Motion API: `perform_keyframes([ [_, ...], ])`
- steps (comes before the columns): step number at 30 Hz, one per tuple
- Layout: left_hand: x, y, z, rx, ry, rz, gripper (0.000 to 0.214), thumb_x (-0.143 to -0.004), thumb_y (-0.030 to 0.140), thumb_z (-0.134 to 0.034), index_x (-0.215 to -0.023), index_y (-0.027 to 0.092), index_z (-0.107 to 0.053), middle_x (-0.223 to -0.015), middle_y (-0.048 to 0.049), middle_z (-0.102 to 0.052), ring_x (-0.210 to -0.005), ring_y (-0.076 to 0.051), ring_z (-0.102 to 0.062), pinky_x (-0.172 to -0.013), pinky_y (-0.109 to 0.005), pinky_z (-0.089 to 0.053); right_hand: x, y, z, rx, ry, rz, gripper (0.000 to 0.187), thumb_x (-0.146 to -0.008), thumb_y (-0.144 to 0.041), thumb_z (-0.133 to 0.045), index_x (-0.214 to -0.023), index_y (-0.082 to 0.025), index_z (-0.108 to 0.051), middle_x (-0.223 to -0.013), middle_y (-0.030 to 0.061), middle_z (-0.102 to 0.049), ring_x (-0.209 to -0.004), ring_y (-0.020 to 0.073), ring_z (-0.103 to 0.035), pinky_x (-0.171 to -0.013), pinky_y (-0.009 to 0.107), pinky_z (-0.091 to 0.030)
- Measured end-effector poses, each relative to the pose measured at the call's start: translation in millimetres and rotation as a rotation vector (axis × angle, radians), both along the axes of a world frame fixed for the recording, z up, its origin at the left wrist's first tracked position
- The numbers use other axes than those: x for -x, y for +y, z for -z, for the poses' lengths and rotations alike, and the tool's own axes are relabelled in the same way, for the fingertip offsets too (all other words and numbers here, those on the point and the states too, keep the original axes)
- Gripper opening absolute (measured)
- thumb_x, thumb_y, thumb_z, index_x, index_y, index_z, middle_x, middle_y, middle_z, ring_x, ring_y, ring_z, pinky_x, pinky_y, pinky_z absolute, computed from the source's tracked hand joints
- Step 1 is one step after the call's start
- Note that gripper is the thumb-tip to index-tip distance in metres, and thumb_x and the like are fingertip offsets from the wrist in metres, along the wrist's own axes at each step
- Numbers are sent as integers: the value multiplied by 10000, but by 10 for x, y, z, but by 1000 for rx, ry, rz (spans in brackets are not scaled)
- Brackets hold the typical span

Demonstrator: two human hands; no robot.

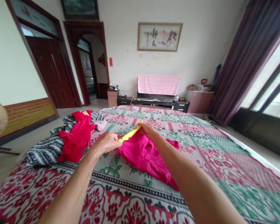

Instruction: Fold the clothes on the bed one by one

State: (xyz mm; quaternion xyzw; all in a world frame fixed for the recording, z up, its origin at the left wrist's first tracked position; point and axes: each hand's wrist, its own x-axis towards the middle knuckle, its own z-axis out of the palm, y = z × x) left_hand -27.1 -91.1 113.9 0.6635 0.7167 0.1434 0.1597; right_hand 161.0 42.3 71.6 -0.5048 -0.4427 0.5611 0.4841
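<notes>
A bright pink garment [143, 155] lies crumpled on the flowered bedspread [130, 196], its lower part spread toward me. Along its far edge runs a yellow band [131, 133] with dark markings, stretched out and lifted slightly. My left hand [108, 142] pinches the band's near left end between thumb and fingers. At the far right end, my right hand [148, 129] is closed on the same band. My right forearm covers part of the pink cloth, so whether it is trousers or another garment I cannot tell.
To the left is a heap of clothes: a red garment [78, 140], a black-and-white patterned one [45, 151] and a pale pink piece [100, 125]. Beyond the bed stands a low black cabinet [182, 106] with a pink-draped screen [158, 84]. Purple curtains [238, 59] hang at right.
</notes>
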Motion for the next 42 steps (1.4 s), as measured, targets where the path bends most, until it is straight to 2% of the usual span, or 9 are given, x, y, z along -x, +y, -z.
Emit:
perform_keyframes([
  [5, -308, -160, -154, -188, -231, 210, 229, -667, 385, -558, -621, 161, -565, -530, 43, -489, -489, -72, -401, -465, -195, -269, -400, -67, -167, -6, 45, -34, 79, -861, -204, -554, -834, -136, -584, -702, 34, -664, -630, 97, -636, -608, 188, -546],
  [9, -685, -271, -121, -234, -321, 342, 218, -692, 370, -566, -644, 157, -568, -587, 20, -551, -539, -79, -434, -496, -198, -302, -823, -261, -183, -28, 102, -27, 76, -867, -190, -545, -834, -137, -588, -756, 50, -684, -670, 105, -647, -648, 200, -551],
  [15, -1352, -436, 126, -178, -316, 493, 145, -687, 293, -580, -684, 157, -631, -628, -3, -624, -555, -96, -499, -520, -217, -333, -1452, -637, 110, -23, 143, 35, 86, -835, -187, -569, -796, -121, -608, -689, 66, -679, -656, 138, -661, -664, 237, -560],
  [19, -1642, -493, 312, -190, -195, 585, 133, -689, 239, -565, -724, 178, -678, -654, -11, -666, -590, -122, -553, -559, -232, -350, -1705, -784, 316, -18, 41, 99, 106, -794, -216, -617, -736, -129, -595, -644, 45, -659, -556, 117, -632, -551, 208, -530],
  [24, -1736, -533, 402, -198, -158, 623, 141, -724, 238, -558, -751, 196, -689, -674, -11, -679, -605, -135, -575, -560, -232, -351, -1732, -797, 375, -81, -48, 95, 129, -793, -256, -594, -779, -129, -610, -678, 41, -670, -546, 107, -620, -503, 191, -496],
  [29, -1765, -571, 476, -311, -225, 659, 134, -765, 242, -546, -737, 195, -669, -758, -26, -684, -678, -143, -587, -629, -243, -378, -1725, -716, 402, -167, -377, 266, 253, -730, -215, -591, -967, -135, -627, -733, 34, -691, -592, 137, -636, -487, 195, -466],
  [32, -1791, -593, 544, -332, -218, 694, 138, -779, 244, -540, -743, 196, -664, -761, -31, -670, -688, -144, -583, -639, -247, -384, -1768, -682, 457, -177, -590, 340, 344, -731, -224, -564, -1062, -155, -625, -767, 28, -708, -643, 148, -654, -524, 197, -462],
  [37, -1836, -629, 664, -291, -173, 743, 153, -791, 245, -535, -792, 199, -680, -796, -38, -671, -719, -150, -588, -664, -250, -403, -1808, -707, 524, -199, -805, 363, 381, -731, -234, -570, -1103, -166, -618, -814, 30, -713, -709, 155, -657, -616, 217, -464],
  [42, -1809, -636, 669, -250, -106, 908, 156, -758, 291, -602, -826, 193, -704, -809, -45, -655, -755, -165, -592, -684, -251, -422, -1834, -731, 582, -246, -1017, 440, 425, -720, -257, -575, -1132, -156, -606, -888, 57, -701, -829, 187, -643, -751, 263, -455],
])
